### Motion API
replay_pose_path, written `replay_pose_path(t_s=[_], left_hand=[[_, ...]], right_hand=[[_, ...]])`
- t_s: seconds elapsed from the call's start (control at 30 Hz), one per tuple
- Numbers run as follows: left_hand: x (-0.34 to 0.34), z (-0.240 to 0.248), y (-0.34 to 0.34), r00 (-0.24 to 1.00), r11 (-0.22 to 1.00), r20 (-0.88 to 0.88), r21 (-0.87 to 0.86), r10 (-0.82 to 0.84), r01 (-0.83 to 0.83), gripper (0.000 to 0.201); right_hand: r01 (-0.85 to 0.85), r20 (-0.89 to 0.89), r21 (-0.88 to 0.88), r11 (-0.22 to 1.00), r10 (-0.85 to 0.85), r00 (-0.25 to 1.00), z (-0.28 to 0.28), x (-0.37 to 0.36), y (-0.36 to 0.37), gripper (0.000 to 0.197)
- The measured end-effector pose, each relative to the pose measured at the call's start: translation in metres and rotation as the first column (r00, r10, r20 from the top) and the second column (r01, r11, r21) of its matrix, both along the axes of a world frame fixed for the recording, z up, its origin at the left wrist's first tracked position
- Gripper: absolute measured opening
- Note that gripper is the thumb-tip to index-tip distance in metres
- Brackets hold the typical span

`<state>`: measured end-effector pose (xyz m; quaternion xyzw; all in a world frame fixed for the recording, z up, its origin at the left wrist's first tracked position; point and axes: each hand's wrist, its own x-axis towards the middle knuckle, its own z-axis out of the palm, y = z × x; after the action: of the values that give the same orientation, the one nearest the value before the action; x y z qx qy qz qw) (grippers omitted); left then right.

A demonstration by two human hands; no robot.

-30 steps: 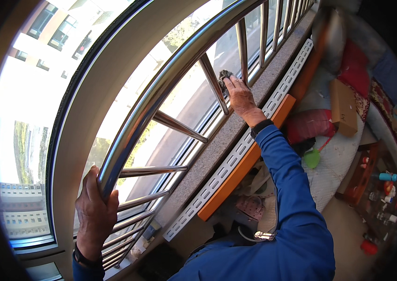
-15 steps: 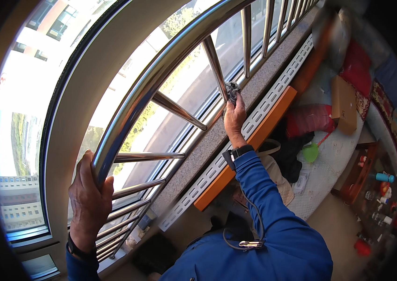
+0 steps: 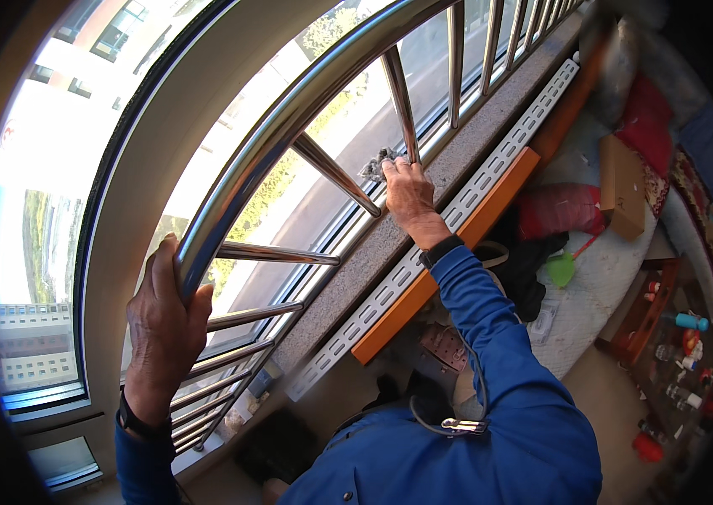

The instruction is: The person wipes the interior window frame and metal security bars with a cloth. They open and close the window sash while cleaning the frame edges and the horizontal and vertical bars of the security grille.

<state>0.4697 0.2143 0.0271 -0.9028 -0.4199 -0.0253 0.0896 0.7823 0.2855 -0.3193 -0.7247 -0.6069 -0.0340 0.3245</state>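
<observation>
Just now your right hand [image 3: 411,195], fingers closed on the cloth [image 3: 379,165], has carried it left past a bar [image 3: 402,105], so the work reaches the next gap beside the sill [image 3: 470,151] while your left hand [image 3: 163,324] stays wrapped around the rail [image 3: 241,168].

Grey wad [image 3: 376,164], probably cloth, partly hidden by right fingers [image 3: 401,169]; left sleeve [image 3: 142,467] cropped below; small clutter [image 3: 692,342] blurred.

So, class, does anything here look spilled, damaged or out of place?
The cardboard box looks out of place, sitting beside a red bundle on what seems a bed. No spill or damage stands out around the metal railing.
</observation>
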Motion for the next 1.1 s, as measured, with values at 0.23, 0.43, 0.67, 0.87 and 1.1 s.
replay_pose_path(t_s=[0.23, 0.43, 0.67, 0.87, 1.1], left_hand=[[0.005, 0.003, -0.002, 0.998, 0.998, -0.017, -0.028, 0.059, -0.059, 0.074], [0.005, 0.002, -0.003, 0.999, 0.999, -0.027, -0.004, 0.038, -0.038, 0.075], [0.006, 0.002, -0.004, 0.997, 0.997, 0.014, -0.028, 0.074, -0.074, 0.072], [0.009, 0.004, -0.005, 0.997, 0.996, 0.001, -0.039, 0.081, -0.081, 0.071], [0.006, 0.0, -0.002, 0.999, 0.999, 0.019, 0.018, 0.042, -0.043, 0.069]], right_hand=[[-0.142, -0.207, -0.078, 0.987, 0.123, 0.971, -0.001, -0.026, -0.033, 0.032], [0.205, -0.826, 0.074, 0.976, -0.056, 0.561, -0.027, -0.072, -0.05, 0.041], [0.115, -0.888, -0.238, 0.964, -0.264, 0.377, -0.039, -0.166, -0.09, 0.033], [-0.105, -0.876, -0.002, 0.995, 0.049, 0.48, -0.017, -0.153, -0.125, 0.03], [-0.332, -0.025, 0.02, 0.943, 0.332, 0.943, -0.007, -0.107, -0.046, 0.03]])
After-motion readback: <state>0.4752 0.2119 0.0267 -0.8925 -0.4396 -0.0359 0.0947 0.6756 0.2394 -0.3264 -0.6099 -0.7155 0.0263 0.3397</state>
